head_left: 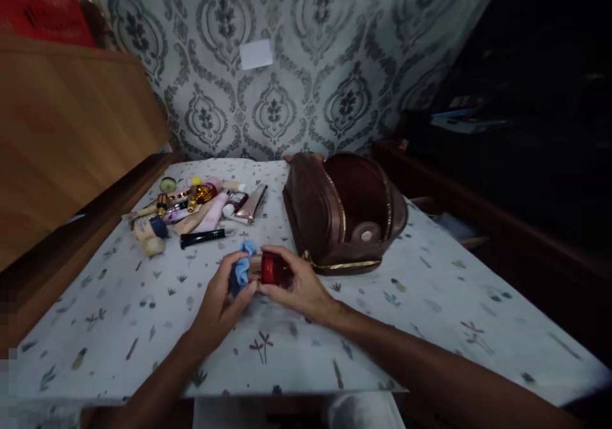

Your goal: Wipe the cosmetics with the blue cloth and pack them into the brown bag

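Observation:
Near the middle of the table my right hand [299,285] is closed around a small dark red bottle [273,269]. My left hand [228,295] grips a crumpled blue cloth [243,264] right beside it, with the fingertips of both hands almost meeting. Part of the cloth and the bottle's far end are hidden by my fingers. Just beyond my right hand stands a brown toiletry bag [310,206], unzipped, its dark inside showing. Past my left hand lies a black tube [203,238], at the near edge of a pile of cosmetics.
The pile includes a pink tube [215,211], a shiny rose tube [253,203] and a jar with a dark blue lid [148,227]. A patterned white cloth [167,327] covers the table. A wooden panel [71,136] rises at left; patterned wallpaper [272,97] is behind.

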`<state>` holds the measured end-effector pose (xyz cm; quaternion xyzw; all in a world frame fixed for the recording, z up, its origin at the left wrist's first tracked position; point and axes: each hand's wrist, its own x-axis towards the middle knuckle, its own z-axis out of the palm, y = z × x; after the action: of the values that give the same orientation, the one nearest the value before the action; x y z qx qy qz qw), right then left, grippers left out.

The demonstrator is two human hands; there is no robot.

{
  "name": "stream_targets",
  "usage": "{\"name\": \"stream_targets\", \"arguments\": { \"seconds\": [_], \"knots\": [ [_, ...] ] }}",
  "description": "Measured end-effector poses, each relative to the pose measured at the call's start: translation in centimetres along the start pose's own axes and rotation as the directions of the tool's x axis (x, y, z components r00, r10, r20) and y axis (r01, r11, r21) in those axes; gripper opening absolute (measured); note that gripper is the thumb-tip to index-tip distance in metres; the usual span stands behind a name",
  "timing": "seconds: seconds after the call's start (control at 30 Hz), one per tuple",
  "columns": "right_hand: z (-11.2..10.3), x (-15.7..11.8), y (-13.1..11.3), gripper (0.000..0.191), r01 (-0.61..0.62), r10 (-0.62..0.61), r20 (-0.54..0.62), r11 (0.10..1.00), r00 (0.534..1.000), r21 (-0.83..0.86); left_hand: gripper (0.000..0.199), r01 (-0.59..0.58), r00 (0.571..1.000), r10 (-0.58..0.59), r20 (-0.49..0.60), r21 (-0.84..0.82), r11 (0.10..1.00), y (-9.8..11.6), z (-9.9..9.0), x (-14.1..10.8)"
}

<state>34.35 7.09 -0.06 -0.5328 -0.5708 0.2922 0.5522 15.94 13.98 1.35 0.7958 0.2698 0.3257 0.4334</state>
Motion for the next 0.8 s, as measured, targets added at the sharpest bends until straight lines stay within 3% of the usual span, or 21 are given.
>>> {"name": "stream_targets", "arguments": {
  "seconds": [0.1,0.27,0.33,0.47,0.53,0.63,0.73,0.8],
  "knots": [
    [-0.3,-0.2,0.0,0.066,0.118,-0.136,-0.072,0.971,0.988,-0.207,0.048,0.120,0.993,-0.119,0.011,-0.075,0.990,-0.7,0.2,0.4],
    [-0.6,-0.4,0.1,0.080,0.288,-0.324,-0.067,0.904,0.944,-0.317,0.057,0.279,0.959,-0.279,0.045,-0.316,0.907,-1.5,0.5,1.4],
    [-0.6,-0.4,0.1,0.082,0.353,-0.384,-0.030,0.875,0.923,-0.330,0.061,0.382,0.911,-0.412,0.020,-0.415,0.826,-1.7,0.6,1.2],
    [-0.7,-0.7,-0.3,0.080,0.380,-0.394,0.011,0.878,0.919,-0.290,0.057,0.535,0.764,-0.644,-0.024,-0.534,0.654,-1.4,0.9,0.5],
    [-0.7,-0.7,-0.6,0.078,0.367,-0.383,-0.008,0.892,0.924,-0.262,0.056,0.556,0.741,-0.671,0.006,-0.564,0.610,-0.8,0.9,0.6],
    [-0.9,-0.4,-1.4,0.074,0.283,-0.309,-0.121,0.939,0.943,-0.196,0.059,0.501,0.805,-0.593,0.017,-0.557,0.663,0.9,1.1,1.7],
    [-1.2,0.1,-2.5,0.068,0.148,-0.158,-0.277,0.987,0.948,-0.054,0.054,0.345,0.901,-0.426,-0.086,-0.455,0.821,2.9,1.3,3.4],
    [-1.5,0.4,-3.3,0.065,0.071,-0.038,-0.351,0.994,0.936,0.083,0.050,0.267,0.931,-0.330,-0.158,-0.326,0.907,4.0,1.3,4.4]
  ]
}}
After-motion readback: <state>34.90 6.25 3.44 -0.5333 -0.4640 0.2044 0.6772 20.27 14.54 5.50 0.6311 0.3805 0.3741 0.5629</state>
